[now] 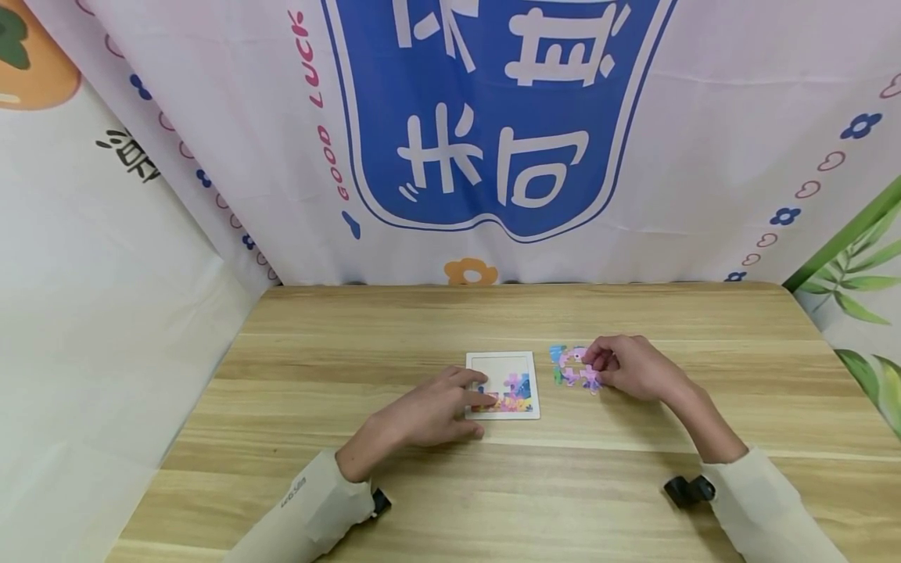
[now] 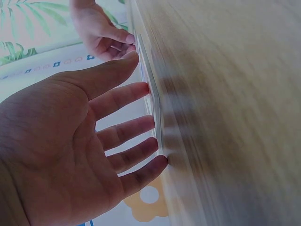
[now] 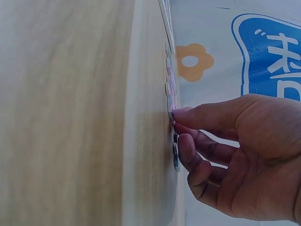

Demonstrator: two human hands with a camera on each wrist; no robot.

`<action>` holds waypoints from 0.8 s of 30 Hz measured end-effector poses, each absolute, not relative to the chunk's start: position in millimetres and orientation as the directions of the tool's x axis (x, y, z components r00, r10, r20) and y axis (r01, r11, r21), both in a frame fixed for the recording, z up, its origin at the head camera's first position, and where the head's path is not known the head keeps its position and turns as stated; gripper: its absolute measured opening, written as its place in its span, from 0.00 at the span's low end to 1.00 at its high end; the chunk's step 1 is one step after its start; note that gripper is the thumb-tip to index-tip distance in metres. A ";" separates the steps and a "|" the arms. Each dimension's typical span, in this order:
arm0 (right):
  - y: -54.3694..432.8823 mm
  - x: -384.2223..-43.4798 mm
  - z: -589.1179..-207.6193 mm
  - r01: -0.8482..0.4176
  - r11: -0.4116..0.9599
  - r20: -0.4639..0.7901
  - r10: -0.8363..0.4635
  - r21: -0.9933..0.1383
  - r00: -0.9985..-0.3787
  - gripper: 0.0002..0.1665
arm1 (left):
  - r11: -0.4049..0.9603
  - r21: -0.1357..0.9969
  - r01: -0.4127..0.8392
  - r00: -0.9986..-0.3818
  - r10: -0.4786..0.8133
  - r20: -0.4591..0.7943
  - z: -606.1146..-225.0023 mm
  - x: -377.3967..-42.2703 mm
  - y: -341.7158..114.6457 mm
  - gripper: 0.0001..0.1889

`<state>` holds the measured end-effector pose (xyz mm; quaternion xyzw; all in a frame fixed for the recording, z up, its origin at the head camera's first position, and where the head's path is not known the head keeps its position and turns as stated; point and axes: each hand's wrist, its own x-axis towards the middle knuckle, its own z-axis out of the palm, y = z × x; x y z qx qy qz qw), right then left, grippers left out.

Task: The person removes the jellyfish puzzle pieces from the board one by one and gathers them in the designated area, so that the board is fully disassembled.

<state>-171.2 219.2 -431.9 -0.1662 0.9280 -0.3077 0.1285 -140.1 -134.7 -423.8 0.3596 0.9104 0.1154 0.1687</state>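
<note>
A white-framed jigsaw puzzle tray (image 1: 503, 356) lies on the table with colourful pieces fitted along its bottom and right side. Across its left part stretches my left hand (image 1: 439, 408), fingers spread and nearly straight, fingertips at the tray; the left wrist view shows the palm (image 2: 56, 141) holding nothing. Right of the tray, several loose jigsaw pieces (image 1: 568, 375) in pink, blue and green lie close together. My right hand (image 1: 637, 367) is at their right edge. In the right wrist view its thumb (image 3: 211, 115) and curled index finger pinch a jigsaw piece low at the tabletop.
The wood-grain table (image 1: 352, 328) ends at the back against a printed curtain (image 1: 246, 117) with a blue emblem. Another white cloth (image 1: 91, 313) hangs at the left. Each sleeve has a black device (image 1: 690, 490) at the wrist.
</note>
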 end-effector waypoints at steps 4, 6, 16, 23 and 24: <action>220.1 -171.7 -433.4 -0.241 0.753 -0.130 -0.397 -0.612 -0.909 0.11 | 0.717 0.339 0.609 -0.689 0.690 -0.223 -423.9 -139.9 -134.6 0.25; 219.5 -172.3 -434.4 -0.246 0.753 -0.126 -0.399 -0.611 -0.908 0.11 | 0.718 0.342 0.606 -0.691 0.688 -0.221 -423.9 -139.8 -134.5 0.25; 218.0 -173.2 -434.3 -0.247 0.759 -0.126 -0.395 -0.602 -0.910 0.10 | 0.712 0.355 0.606 -0.689 0.693 -0.212 -421.8 -139.4 -135.1 0.24; 218.3 -172.5 -433.3 -0.251 0.756 -0.111 -0.392 -0.605 -0.913 0.10 | 0.714 0.356 0.603 -0.691 0.690 -0.215 -422.3 -139.6 -135.4 0.24; 218.3 -172.5 -433.2 -0.253 0.754 -0.109 -0.393 -0.606 -0.913 0.09 | 0.714 0.356 0.602 -0.692 0.690 -0.214 -422.2 -139.5 -135.5 0.24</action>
